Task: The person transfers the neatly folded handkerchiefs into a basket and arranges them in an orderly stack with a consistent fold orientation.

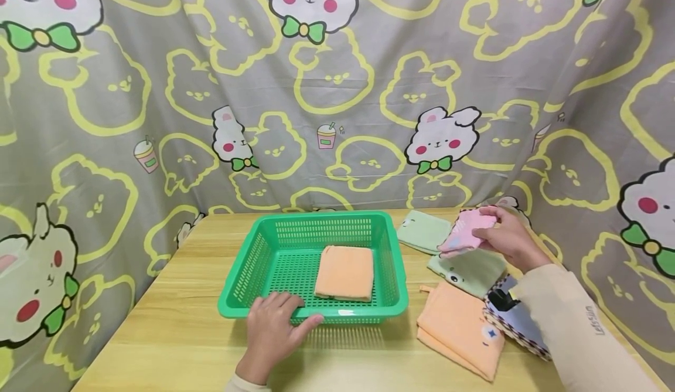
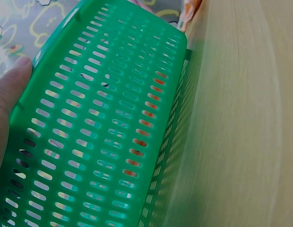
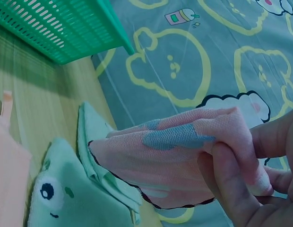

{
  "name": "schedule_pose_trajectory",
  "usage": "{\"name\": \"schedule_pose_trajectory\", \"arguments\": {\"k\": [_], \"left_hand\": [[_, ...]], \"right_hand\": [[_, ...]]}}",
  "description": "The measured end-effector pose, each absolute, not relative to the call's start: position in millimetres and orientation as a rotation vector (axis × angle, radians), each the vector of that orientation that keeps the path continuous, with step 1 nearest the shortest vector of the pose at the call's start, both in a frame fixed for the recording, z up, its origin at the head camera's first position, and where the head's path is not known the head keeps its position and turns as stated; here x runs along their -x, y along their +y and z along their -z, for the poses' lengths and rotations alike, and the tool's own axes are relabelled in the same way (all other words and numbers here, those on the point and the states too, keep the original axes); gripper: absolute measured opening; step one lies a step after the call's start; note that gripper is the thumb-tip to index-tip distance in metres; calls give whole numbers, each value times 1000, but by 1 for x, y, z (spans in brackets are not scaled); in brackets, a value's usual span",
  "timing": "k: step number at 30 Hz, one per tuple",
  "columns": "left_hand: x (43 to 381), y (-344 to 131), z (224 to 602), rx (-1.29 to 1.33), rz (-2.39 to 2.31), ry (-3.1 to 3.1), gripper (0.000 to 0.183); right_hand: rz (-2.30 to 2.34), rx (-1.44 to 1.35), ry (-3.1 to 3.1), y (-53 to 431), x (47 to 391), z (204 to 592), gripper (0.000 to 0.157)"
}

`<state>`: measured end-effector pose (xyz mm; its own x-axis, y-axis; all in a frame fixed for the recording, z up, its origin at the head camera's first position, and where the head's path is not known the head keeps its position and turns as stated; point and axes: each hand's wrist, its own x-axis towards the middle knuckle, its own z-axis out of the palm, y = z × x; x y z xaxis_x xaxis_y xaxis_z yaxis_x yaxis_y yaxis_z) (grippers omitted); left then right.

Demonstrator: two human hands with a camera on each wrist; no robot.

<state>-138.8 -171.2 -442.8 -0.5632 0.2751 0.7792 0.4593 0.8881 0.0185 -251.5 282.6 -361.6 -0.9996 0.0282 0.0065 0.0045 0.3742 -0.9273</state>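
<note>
On the left of a wooden table (image 1: 163, 316), the left hand (image 1: 276, 330) grips the near rim of a green basket (image 1: 364, 311). A folded orange towel (image 1: 345, 273) lies in the basket's right half. Right of it lie a pale green towel (image 1: 424, 232), far, and a second orange towel (image 1: 456, 327), near. The right hand (image 1: 508, 238) pinches a pink towel (image 1: 463, 232) above the table. Farthest right, a blue towel (image 1: 522, 321) lies partly behind the sleeve (image 1: 572, 319).
</note>
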Motion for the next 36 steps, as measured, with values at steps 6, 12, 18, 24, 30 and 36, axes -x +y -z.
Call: {"name": "schedule_pose_trajectory", "arguments": {"k": [6, 12, 18, 24, 30, 36], "left_hand": [[139, -171, 442, 529, 271, -2203, 63], [138, -172, 443, 520, 264, -2216, 64], [138, -172, 443, 520, 258, -2216, 64], [138, -172, 443, 522, 254, -2203, 64], [138, -172, 443, 518, 259, -2205, 64], [138, -171, 442, 524, 265, -2205, 64]], "right_hand": [[-1766, 24, -2576, 278, 253, 358, 69], [-1805, 3, -2554, 270, 256, 355, 67], [-1835, -2, -2540, 261, 256, 351, 67], [-1842, -16, -2526, 252, 256, 348, 67], [-1893, -54, -2497, 243, 257, 346, 65], [-1875, -48, -2505, 237, 257, 344, 64]]}}
